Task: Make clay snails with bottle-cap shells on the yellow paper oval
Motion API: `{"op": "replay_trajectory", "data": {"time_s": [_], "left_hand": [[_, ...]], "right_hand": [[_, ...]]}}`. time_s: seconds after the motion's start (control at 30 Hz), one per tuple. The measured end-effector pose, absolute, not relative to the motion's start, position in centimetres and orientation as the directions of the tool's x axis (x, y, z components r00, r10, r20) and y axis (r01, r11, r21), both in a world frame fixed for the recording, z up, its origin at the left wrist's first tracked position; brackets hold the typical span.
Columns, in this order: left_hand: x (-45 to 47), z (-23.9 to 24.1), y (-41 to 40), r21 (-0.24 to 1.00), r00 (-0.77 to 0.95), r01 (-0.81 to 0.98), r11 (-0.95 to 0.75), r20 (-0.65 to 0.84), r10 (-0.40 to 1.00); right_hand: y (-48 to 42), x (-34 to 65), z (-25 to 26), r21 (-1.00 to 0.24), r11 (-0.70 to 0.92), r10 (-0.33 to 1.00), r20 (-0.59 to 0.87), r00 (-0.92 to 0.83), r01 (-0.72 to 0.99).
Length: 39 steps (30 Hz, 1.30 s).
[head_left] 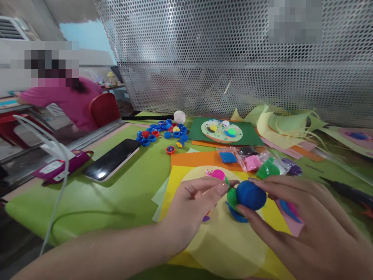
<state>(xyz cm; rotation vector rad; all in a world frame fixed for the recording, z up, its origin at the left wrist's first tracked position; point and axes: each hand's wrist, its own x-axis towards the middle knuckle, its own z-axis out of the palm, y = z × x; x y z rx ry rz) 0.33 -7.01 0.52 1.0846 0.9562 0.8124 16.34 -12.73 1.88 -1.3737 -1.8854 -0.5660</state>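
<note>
My right hand (300,210) grips a blue round piece (251,195), like a bottle cap or disc, between thumb and fingers. Along its left side runs a strip of green clay (232,197), whose upper tip my left hand (201,202) pinches between thumb and forefinger. Both hands hover over a pale yellow paper circle (227,249) lying on a yellow sheet (173,186). On the circle, a pink clay snail shape (218,174) shows above my left hand. A curved blue clay piece (237,214) lies below the held one, partly hidden.
Blue and red bottle caps (152,138) lie beyond a phone (113,159) and a purple device (62,167) with a white cable. Bagged clay (253,162), a decorated disc (222,131) and paper scraps (272,124) sit farther back. A person in pink (64,97) sits at left.
</note>
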Motion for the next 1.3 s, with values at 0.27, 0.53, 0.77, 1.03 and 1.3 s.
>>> {"op": "replay_trajectory", "data": {"time_s": [0.27, 0.53, 0.77, 1.03, 1.3], "left_hand": [[0.3, 0.6, -7.1, 0.915, 0.435, -0.328, 0.235, -0.075, 0.897], [0.5, 1.5, -7.1, 0.911, 0.415, -0.324, 0.255, -0.105, 0.904], [0.0, 1.7, -7.2, 0.981, 0.423, -0.187, 0.053, 0.032, 0.906], [-0.4, 1.8, -7.0, 0.993, 0.43, -0.102, -0.066, 0.104, 0.897], [-0.3, 1.5, -7.1, 0.992, 0.385, -0.126, -0.02, 0.067, 0.92]], "right_hand": [[-12.4, 16.6, 1.7, 0.004, 0.363, 0.569, 0.791, -0.225, 0.932], [-12.3, 16.6, 1.1, -0.01, 0.358, 0.524, 0.83, -0.192, 0.934], [-12.5, 16.7, 0.9, 0.001, 0.35, 0.547, 0.812, -0.205, 0.937], [-12.4, 16.1, 1.6, -0.031, 0.337, 0.578, 0.796, -0.181, 0.941], [-12.3, 16.1, 1.9, -0.003, 0.375, 0.548, 0.808, -0.219, 0.927]]}}
